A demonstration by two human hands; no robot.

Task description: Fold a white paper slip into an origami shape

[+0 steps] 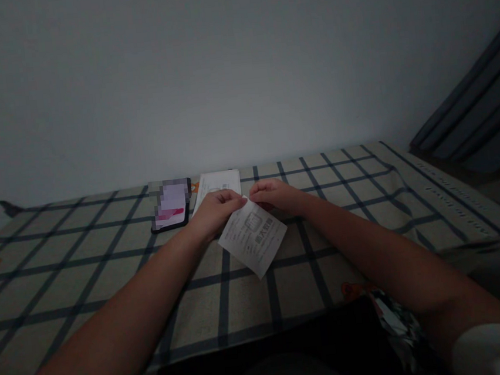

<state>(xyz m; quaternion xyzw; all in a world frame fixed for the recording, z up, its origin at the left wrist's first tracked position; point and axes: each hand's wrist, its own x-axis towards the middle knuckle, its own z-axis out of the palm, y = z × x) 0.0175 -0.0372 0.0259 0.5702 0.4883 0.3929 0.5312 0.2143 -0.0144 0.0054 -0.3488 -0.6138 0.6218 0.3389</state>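
A square sheet of white printed paper (255, 237) hangs cornerwise above the checked tablecloth, with one corner up and the opposite one pointing toward me. My left hand (219, 209) pinches it near the top corner between thumb and fingers. Close beside it, my right hand (277, 196) has its fingers curled and closed at the same corner. The two thumbs nearly meet there. Grey printing and large dark characters show on the paper's face. What lies under the right fingers is partly hidden.
Behind my left hand lies a stack of white printed paper (218, 180). A phone (172, 204) with a lit screen rests to its left. The checked tablecloth (341, 173) runs back to a plain wall (239, 70). A dark curtain (474, 83) hangs at the right.
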